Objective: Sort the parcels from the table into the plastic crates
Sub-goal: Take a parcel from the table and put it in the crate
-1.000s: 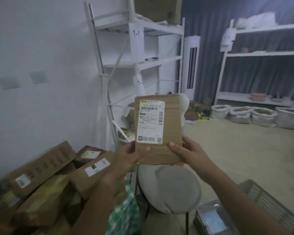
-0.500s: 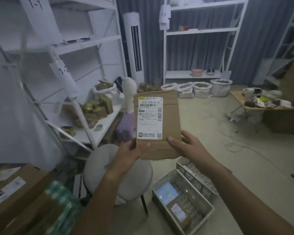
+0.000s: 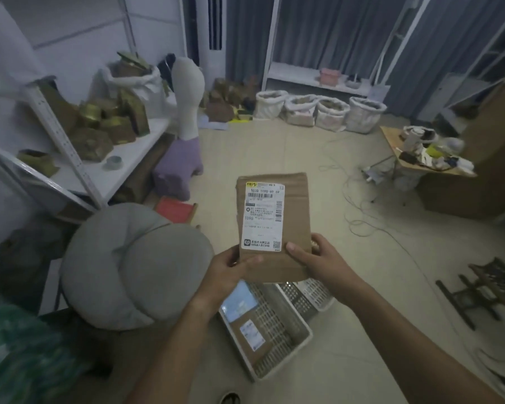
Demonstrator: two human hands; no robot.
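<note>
I hold a flat brown cardboard parcel (image 3: 293, 217) with a white shipping label upright in front of me. My left hand (image 3: 231, 272) grips its lower left corner, thumb across the front. My right hand (image 3: 318, 260) grips its lower right edge, thumb on the front. Directly below the parcel, on the floor, stands a white plastic crate (image 3: 292, 342) with a brown labelled parcel (image 3: 250, 335) and a pale blue packet (image 3: 238, 303) inside. A second white plastic crate (image 3: 315, 295) stands just behind it, partly hidden by the held parcel and my right wrist.
A round grey stool cushion (image 3: 134, 266) is left of the crates. A white shelf (image 3: 99, 173) with brown and gold boxes stands at left. Several white sacks (image 3: 318, 112) line the far wall. Cables (image 3: 359, 199) trail over the floor; a cluttered low table (image 3: 426, 158) is at right.
My view has swung right and down, away from the parcels on the table to the floor crates. Both hands have kept hold of the parcel, now lower and above the crates.
</note>
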